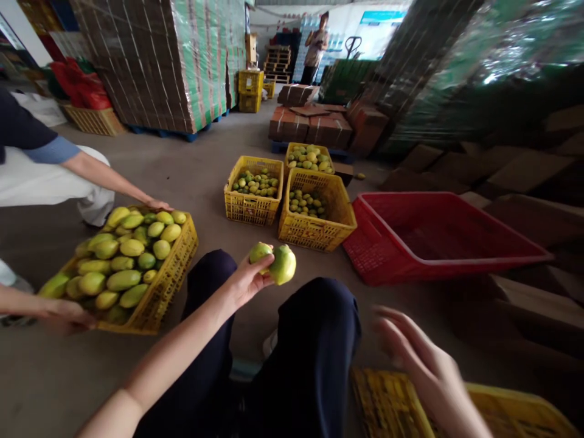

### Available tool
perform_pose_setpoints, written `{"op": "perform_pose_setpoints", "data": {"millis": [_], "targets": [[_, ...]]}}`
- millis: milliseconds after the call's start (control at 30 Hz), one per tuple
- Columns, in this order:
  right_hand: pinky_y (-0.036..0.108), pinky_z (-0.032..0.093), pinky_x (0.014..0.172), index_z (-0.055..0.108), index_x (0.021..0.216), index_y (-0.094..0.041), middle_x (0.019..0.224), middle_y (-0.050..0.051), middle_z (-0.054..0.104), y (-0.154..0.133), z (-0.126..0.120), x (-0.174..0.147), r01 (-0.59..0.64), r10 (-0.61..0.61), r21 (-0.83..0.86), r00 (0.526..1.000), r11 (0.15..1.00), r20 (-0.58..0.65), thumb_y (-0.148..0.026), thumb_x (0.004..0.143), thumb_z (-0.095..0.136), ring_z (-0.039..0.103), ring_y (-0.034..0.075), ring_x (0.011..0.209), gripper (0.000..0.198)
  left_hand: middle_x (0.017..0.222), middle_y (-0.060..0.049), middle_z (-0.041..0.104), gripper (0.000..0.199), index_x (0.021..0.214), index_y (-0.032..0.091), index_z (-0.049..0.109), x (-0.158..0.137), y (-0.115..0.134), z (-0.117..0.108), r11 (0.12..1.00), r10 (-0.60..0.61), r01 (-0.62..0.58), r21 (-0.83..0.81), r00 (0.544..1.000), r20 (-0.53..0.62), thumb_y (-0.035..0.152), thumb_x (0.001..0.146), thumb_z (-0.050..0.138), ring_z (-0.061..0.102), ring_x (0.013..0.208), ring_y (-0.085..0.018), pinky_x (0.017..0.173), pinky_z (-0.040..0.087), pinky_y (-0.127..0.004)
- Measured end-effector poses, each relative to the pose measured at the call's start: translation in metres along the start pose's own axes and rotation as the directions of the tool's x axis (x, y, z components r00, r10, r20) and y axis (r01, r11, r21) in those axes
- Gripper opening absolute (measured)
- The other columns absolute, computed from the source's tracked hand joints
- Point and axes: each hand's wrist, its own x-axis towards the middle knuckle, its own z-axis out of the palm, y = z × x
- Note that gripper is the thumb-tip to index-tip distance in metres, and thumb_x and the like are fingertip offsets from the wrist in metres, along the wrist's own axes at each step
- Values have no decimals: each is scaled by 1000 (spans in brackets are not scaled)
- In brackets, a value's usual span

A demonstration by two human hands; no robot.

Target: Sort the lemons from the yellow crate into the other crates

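Note:
My left hand [250,280] is closed around two greenish-yellow lemons [283,265], held side by side above the gap between my knees. The fingers grip them from the left and below. To the right, my right hand [410,347] hangs over a yellow crate [506,398], its fingers stretched out, slightly smeared by motion and with nothing visible in them. What lies in that crate is mostly hidden by the hand and the frame edge. Ahead of my knees stand yellow crates [314,234] partly filled with smaller greenish lemons [306,204].
At left, a co-worker's hands [157,204] hold a tilted yellow crate [176,286] heaped with large lemons. A red bin [365,255] stands at right beside cardboard boxes [529,213]. Wrapped pallet stacks [137,67] and a standing person [314,52] are farther back.

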Motion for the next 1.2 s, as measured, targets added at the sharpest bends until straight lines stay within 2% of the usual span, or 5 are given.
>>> {"op": "perform_pose_setpoints", "data": {"millis": [200,467,700,967,1200], "targets": [[26,34,47,52,86,-23,59,-5,49,-121,111,59,18,-138,408,954,913,266,-59,82,61,41,13,52,37,82,-1,67,50,92,16,63,-17,9,3,993,92,-84,84,991,-95,19,51,92,66,73,-14,68,54,-26],[24,33,50,49,77,-22,62,-5,44,-119,184,91,-48,-156,545,934,837,320,-58,78,65,38,11,57,40,86,-2,67,46,93,18,62,-7,26,-42,974,228,-220,59,936,-270,21,57,90,68,83,-17,79,54,-29],[24,32,43,55,88,-22,60,-5,48,-119,181,107,-303,-99,692,874,656,476,-62,75,67,40,10,48,44,89,-4,68,33,90,17,66,4,46,-51,979,201,-192,69,966,-164,21,65,85,66,81,-15,75,53,-25],[33,50,69,65,100,-24,94,5,69,-65,136,131,-251,4,760,950,599,311,-50,70,78,58,18,72,43,96,-4,67,50,105,19,69,48,87,-75,983,171,-168,72,984,-40,19,59,89,67,78,-12,69,53,-18],[26,43,53,70,104,-24,82,6,69,-41,143,163,-421,40,898,907,124,420,-50,76,68,58,17,65,39,78,-8,66,30,92,12,68,107,62,-61,995,-28,27,-93,1000,-9,42,87,63,53,54,-8,48,47,-19]]}}
